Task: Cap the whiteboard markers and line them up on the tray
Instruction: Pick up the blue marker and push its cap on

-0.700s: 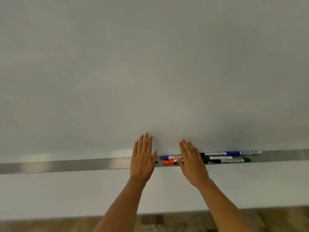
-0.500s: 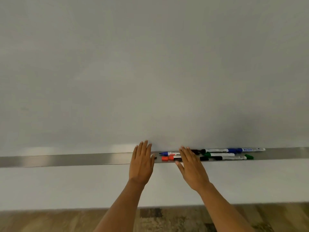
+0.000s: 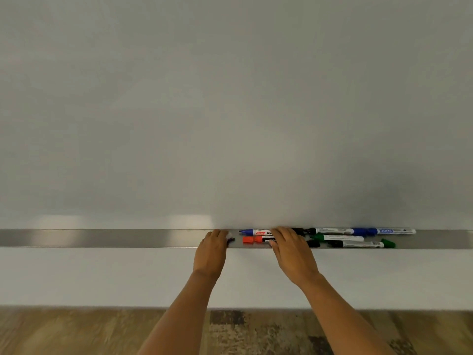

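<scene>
Blue-tipped marker (image 3: 256, 232) lying just left of the right hand (image 3: 291, 252): barrel label showing "WH", the rest going under the fingers. Blue marker (image 3: 384, 231) lying well right of that hand: label reading "SONS", upside down. Other marker labels staying too small to read.

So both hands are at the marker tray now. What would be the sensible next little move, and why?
Probably close the right hand on the red marker and lift it. The fingers already lie over it, and the markers sit jumbled on the tray. The left hand covers something small, perhaps a cap.
</scene>
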A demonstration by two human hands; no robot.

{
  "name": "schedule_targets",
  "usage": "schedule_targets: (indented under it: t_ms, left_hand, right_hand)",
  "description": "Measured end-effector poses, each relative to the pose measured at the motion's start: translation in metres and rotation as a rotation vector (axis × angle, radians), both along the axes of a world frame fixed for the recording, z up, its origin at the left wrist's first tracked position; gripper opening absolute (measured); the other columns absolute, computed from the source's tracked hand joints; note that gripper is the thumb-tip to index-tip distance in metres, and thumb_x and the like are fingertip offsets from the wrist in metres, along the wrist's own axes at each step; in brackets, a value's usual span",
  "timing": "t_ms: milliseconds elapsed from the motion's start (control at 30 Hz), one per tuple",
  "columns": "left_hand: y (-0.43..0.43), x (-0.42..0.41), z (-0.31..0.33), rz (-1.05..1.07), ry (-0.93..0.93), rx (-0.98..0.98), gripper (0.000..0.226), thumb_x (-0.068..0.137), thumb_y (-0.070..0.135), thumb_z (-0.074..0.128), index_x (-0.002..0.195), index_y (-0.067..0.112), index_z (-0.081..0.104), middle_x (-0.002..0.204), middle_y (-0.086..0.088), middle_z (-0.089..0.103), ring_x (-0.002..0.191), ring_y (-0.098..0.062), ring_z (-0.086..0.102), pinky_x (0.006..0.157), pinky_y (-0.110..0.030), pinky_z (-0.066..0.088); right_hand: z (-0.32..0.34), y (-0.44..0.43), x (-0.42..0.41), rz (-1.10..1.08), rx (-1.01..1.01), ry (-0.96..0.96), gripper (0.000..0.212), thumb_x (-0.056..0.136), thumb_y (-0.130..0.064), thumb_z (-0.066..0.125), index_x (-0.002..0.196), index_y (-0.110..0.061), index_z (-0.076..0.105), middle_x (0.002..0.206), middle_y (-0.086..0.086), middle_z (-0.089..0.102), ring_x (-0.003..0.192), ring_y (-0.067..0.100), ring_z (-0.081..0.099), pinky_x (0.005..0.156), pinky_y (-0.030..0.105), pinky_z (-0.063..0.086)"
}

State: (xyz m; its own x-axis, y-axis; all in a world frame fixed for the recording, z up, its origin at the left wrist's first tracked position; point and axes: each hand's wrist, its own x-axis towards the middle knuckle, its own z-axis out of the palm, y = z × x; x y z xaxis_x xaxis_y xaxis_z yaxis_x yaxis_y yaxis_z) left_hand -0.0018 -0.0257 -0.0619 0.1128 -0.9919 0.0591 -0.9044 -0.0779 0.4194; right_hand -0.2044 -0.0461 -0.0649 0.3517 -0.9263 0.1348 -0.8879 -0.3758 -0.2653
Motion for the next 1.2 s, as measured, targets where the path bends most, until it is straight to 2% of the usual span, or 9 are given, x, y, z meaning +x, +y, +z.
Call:
schedule_targets:
  t_ms: [67, 267, 400, 567, 667, 833, 967, 1067, 1200]
  left_hand:
    - [-0.002, -0.001, -0.001, 0.013, 0.031, 0.013, 0.027, 0.094, 0.025, 0.049, 0.114, 0.009, 0.057, 0.12, -0.009, 0.061, 0.109, -0.024, 0.057, 0.087, -0.035, 0.05]
    - [-0.009, -0.005, 0.001, 0.034, 0.124, 0.001, 0.021, 0.092, 0.024, 0.054, 0.098, 0.006, 0.063, 0.105, -0.012, 0.062, 0.096, -0.027, 0.059, 0.078, -0.034, 0.051]
    - [-0.01, -0.004, 0.001, 0.02, 0.162, -0.013, 0.024, 0.092, 0.017, 0.053, 0.11, 0.007, 0.063, 0.111, -0.013, 0.059, 0.099, -0.026, 0.058, 0.087, -0.033, 0.052]
    - [-0.012, 0.0, 0.001, 0.048, 0.247, -0.038, 0.022, 0.092, 0.012, 0.052, 0.108, 0.004, 0.065, 0.108, -0.014, 0.058, 0.094, -0.027, 0.058, 0.08, -0.029, 0.05]
    - [-0.013, 0.001, 0.002, 0.092, 0.317, -0.03, 0.025, 0.093, 0.007, 0.047, 0.111, 0.003, 0.063, 0.11, -0.016, 0.057, 0.094, -0.026, 0.056, 0.078, -0.024, 0.042]
    - [-0.014, 0.002, 0.004, 0.109, 0.375, -0.013, 0.025, 0.093, 0.007, 0.046, 0.111, 0.002, 0.063, 0.113, -0.015, 0.057, 0.09, -0.018, 0.051, 0.08, -0.02, 0.04]
    - [-0.013, 0.003, 0.006, 0.115, 0.389, -0.018, 0.024, 0.093, 0.005, 0.046, 0.109, 0.002, 0.064, 0.114, -0.016, 0.06, 0.096, -0.023, 0.055, 0.082, -0.021, 0.04]
    - [-0.012, 0.005, 0.009, 0.127, 0.409, -0.043, 0.023, 0.092, 0.003, 0.048, 0.107, 0.004, 0.065, 0.113, -0.015, 0.064, 0.093, -0.02, 0.055, 0.08, -0.021, 0.038]
    - [-0.009, 0.006, 0.016, 0.153, 0.452, -0.037, 0.025, 0.093, 0.006, 0.048, 0.114, 0.006, 0.062, 0.119, -0.014, 0.062, 0.106, -0.026, 0.058, 0.088, -0.023, 0.042]
  right_hand:
    - [0.004, -0.004, 0.003, -0.003, -0.012, 0.019, 0.028, 0.093, -0.015, 0.053, 0.12, -0.01, 0.055, 0.121, 0.01, 0.061, 0.112, 0.029, 0.056, 0.094, 0.041, 0.049]
    - [0.011, -0.017, 0.012, -0.009, 0.02, 0.141, 0.024, 0.091, -0.01, 0.052, 0.114, -0.011, 0.058, 0.113, 0.008, 0.061, 0.105, 0.026, 0.056, 0.089, 0.037, 0.047]
    - [0.015, -0.021, 0.018, -0.033, 0.02, 0.156, 0.013, 0.086, -0.002, 0.059, 0.096, -0.005, 0.066, 0.096, 0.012, 0.063, 0.088, 0.028, 0.06, 0.073, 0.034, 0.049]
    - [0.019, -0.029, 0.021, -0.035, 0.057, 0.145, 0.02, 0.092, -0.006, 0.05, 0.109, -0.008, 0.059, 0.111, 0.009, 0.057, 0.097, 0.022, 0.056, 0.074, 0.028, 0.046]
    - [0.019, -0.027, 0.023, -0.055, 0.059, 0.149, 0.021, 0.09, -0.004, 0.051, 0.11, -0.008, 0.055, 0.113, 0.01, 0.058, 0.1, 0.023, 0.056, 0.078, 0.031, 0.047]
    - [0.02, -0.027, 0.024, -0.012, 0.059, 0.162, 0.022, 0.09, -0.004, 0.05, 0.11, -0.012, 0.055, 0.108, 0.007, 0.066, 0.095, 0.023, 0.06, 0.077, 0.031, 0.047]
    - [0.02, -0.03, 0.025, 0.021, 0.057, 0.164, 0.025, 0.09, -0.005, 0.052, 0.112, -0.016, 0.058, 0.105, 0.006, 0.067, 0.092, 0.022, 0.062, 0.075, 0.027, 0.047]
    - [0.02, -0.029, 0.023, 0.014, 0.032, 0.108, 0.025, 0.09, -0.01, 0.056, 0.114, -0.015, 0.058, 0.109, 0.007, 0.065, 0.095, 0.022, 0.061, 0.079, 0.028, 0.049]
    - [0.024, -0.022, 0.018, -0.001, -0.058, -0.031, 0.027, 0.088, -0.009, 0.059, 0.115, -0.012, 0.057, 0.111, 0.01, 0.064, 0.099, 0.025, 0.06, 0.084, 0.033, 0.051]
